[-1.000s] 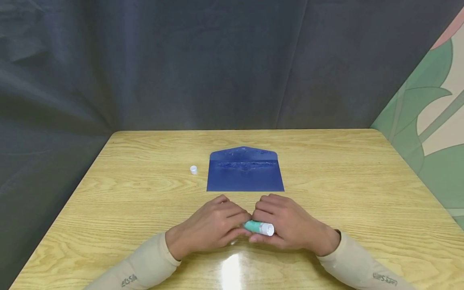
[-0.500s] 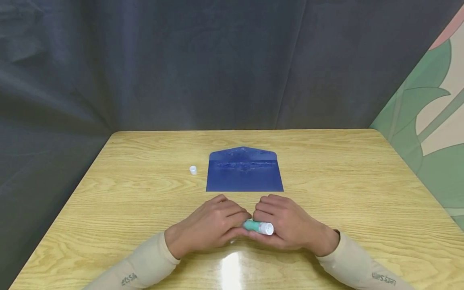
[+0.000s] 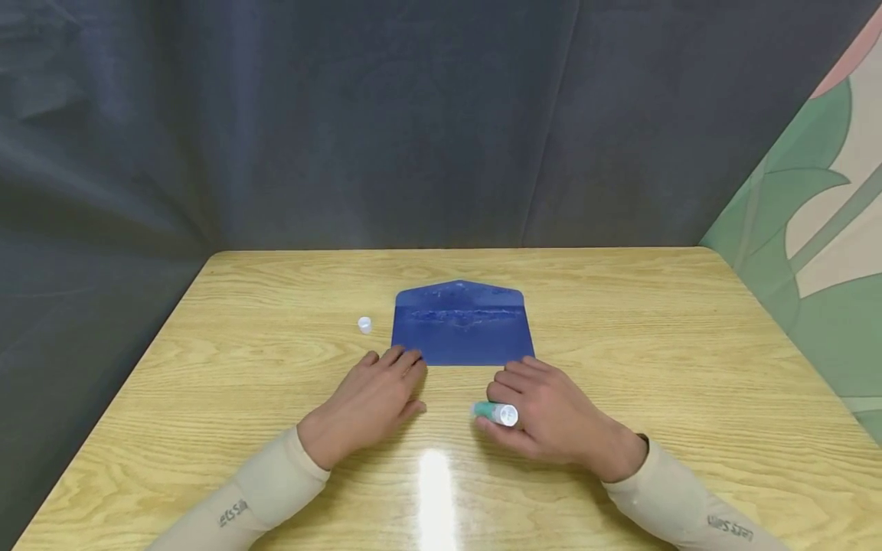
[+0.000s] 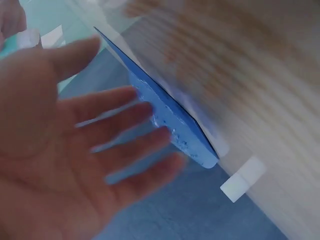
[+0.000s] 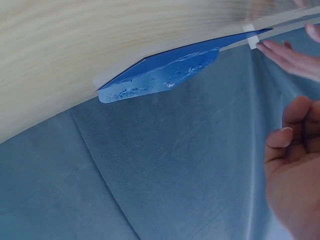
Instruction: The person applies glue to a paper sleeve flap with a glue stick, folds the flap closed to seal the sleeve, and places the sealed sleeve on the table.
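The right hand [image 3: 551,417] grips the uncapped green glue stick [image 3: 493,412]; left hand [image 3: 372,398] lies flat and empty. Glue may dry, since the small white cap [image 3: 364,324] lies apart.

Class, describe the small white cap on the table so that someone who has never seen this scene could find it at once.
Start at the wooden table and find the blue envelope lying open at its middle. Just left of the envelope, apart from it and beyond the left hand, stands the small white cap. It is the only loose white piece; the glue stick is teal and held by the right hand.
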A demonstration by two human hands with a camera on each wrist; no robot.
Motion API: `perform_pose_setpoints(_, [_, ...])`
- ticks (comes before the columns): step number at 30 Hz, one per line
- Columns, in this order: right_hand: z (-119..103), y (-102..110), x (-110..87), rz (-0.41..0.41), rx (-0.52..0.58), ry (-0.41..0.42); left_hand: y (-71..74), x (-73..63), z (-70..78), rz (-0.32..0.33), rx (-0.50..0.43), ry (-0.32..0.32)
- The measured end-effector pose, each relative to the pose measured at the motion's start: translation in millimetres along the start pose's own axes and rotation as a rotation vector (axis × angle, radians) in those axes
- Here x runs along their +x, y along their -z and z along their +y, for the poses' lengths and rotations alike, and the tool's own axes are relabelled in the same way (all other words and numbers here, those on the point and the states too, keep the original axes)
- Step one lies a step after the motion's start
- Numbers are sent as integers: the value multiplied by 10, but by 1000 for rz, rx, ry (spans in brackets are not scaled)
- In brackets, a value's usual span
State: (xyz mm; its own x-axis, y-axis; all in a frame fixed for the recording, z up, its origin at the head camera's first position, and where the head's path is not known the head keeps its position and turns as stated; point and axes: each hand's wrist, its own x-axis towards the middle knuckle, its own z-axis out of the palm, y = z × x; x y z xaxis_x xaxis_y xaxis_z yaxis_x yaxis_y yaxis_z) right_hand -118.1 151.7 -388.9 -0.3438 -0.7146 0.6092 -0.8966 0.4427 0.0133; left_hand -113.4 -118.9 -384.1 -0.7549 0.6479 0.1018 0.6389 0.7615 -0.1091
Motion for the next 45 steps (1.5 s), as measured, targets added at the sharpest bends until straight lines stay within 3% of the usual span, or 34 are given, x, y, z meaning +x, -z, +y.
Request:
perform_pose_setpoints(5, [8, -12, -20, -6, 6, -10, -8, 3, -27, -191, -43, 67])
perform_pose_setpoints(10, [17, -24, -34, -18, 8, -13, -16, 15, -38, -265, -91, 109])
perform_pose_setpoints(18, [22, -8, -43, -48, 10, -41, -4, 4, -28, -263, -110, 95])
perform_pose_setpoints(27, [48, 1, -45, -26, 9, -35, 10, -63, 28, -259, -113, 67])
perform_pose_setpoints(39, [77, 20, -38, -8, 5, -38, 34, -144, 193, -174, -89, -62])
perform_pose_setpoints(45, [102, 50, 12, 75, 20, -25, 65, -157, 238, -121, -128, -127])
